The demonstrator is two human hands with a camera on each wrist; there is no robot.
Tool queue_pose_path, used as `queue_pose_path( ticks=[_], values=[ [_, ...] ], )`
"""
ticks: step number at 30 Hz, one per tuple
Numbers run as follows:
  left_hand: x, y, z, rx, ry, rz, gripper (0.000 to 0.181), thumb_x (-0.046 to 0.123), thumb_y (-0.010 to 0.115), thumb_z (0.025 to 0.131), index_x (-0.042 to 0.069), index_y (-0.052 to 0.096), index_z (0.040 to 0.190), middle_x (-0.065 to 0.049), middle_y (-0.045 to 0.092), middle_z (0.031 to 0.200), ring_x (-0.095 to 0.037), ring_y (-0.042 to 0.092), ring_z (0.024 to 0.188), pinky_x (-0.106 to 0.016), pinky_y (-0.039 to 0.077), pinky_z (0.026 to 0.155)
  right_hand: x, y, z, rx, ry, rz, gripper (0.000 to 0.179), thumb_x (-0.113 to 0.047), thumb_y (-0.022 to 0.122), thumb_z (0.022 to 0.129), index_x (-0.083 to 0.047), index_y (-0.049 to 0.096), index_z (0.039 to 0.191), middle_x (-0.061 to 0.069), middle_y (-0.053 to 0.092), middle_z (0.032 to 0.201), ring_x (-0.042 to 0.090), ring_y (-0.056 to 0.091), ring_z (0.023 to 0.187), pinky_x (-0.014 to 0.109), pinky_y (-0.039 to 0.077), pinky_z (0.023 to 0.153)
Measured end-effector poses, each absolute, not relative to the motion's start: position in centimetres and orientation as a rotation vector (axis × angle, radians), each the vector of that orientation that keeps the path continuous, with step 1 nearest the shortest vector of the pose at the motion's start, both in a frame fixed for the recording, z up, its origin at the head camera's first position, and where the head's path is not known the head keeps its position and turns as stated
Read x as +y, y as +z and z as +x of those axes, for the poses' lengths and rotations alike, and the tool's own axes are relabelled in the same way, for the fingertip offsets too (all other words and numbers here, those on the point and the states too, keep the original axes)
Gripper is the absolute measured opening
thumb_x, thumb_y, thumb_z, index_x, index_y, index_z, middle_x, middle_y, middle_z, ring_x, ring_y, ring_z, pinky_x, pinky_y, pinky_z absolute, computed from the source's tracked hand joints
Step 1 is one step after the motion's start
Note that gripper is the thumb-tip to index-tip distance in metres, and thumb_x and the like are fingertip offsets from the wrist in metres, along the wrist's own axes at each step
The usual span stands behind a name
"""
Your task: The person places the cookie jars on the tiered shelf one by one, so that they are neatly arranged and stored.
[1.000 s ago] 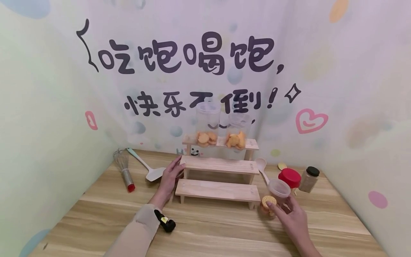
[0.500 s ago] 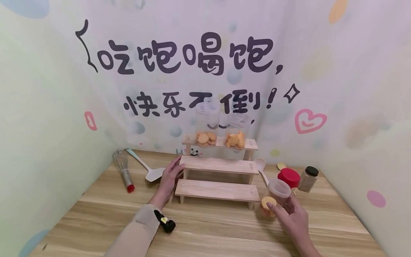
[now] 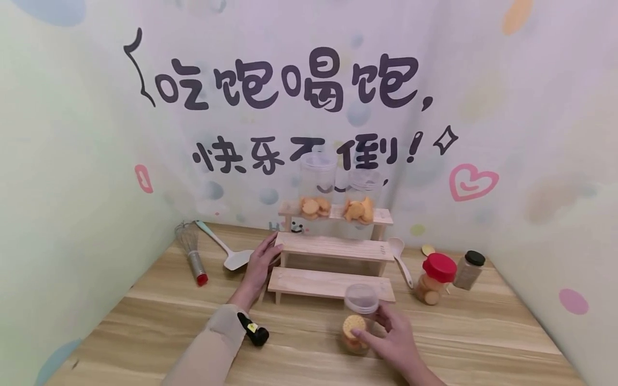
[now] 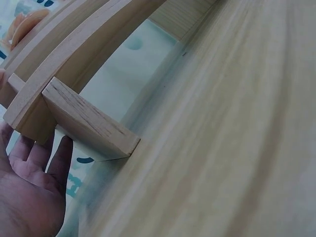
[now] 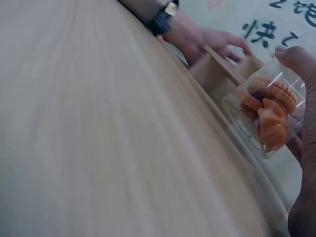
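My right hand [image 3: 393,335] grips a clear plastic jar [image 3: 362,303] with round biscuits [image 3: 354,326] in it, in front of the lowest step of a wooden three-tier stand [image 3: 333,244]. In the right wrist view the jar [image 5: 237,118] leans in the fingers, its base facing lower left, with biscuits [image 5: 273,123] showing through. My left hand [image 3: 258,268] holds the left end of the stand at the middle step, thumb toward the front. The left wrist view has the fingers [image 4: 59,160] of this hand at the step's end, partly hidden by the wood.
Two clear biscuit jars [image 3: 317,182] [image 3: 363,195] stand on the top step. On the right are a white spoon [image 3: 401,260], a red-lidded biscuit jar [image 3: 436,279] and a black-lidded jar [image 3: 469,271]. A whisk [image 3: 193,254] and a white spatula [image 3: 236,260] lie left.
My right hand has moved left with the biscuit jar, from beside the stand's right end to in front of its lowest step. The left hand has stayed at the stand.
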State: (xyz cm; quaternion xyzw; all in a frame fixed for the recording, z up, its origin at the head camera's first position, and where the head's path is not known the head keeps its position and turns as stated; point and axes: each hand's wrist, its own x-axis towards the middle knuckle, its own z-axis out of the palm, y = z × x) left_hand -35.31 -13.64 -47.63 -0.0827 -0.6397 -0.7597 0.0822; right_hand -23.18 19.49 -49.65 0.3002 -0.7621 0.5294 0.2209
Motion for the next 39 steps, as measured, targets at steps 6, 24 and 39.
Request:
queue_pose_path(
  ticks=[6,24,39],
  values=[
    [-12.2,-47.6,-35.5,-1.915,-2.279,-0.244,0.06,0.034,0.062,0.1,0.02,0.042,0.155,-0.01,0.037,0.159,-0.033,0.046,0.137,-0.052,0.038,0.11,15.3,-48.2,-23.7,-2.106,1.445,0.909,0.06,-0.008,0.09,0.074,-0.003,0.063,0.127,0.011,0.069,0.117,0.016,0.07,0.1,0.036,0.059,0.083],
    [-12.6,-48.6,-35.5,-1.899,-2.282,-0.182,0.063,0.038,0.065,0.098,0.02,0.043,0.155,-0.009,0.039,0.158,-0.033,0.046,0.137,-0.052,0.036,0.111,9.4,-41.6,-30.4,-1.76,1.183,0.822,0.061,-0.005,0.089,0.071,0.007,0.062,0.124,0.019,0.069,0.113,0.028,0.069,0.099,0.046,0.058,0.08],
    [-13.5,-47.7,-35.5,-1.919,-2.275,-0.193,0.06,0.028,0.061,0.101,0.015,0.041,0.155,-0.014,0.04,0.157,-0.036,0.046,0.137,-0.053,0.036,0.112,6.5,-42.2,-30.3,-1.68,1.31,0.645,0.059,0.007,0.084,0.074,0.01,0.059,0.127,0.023,0.067,0.105,0.036,0.068,0.096,0.049,0.058,0.079]
  ],
)
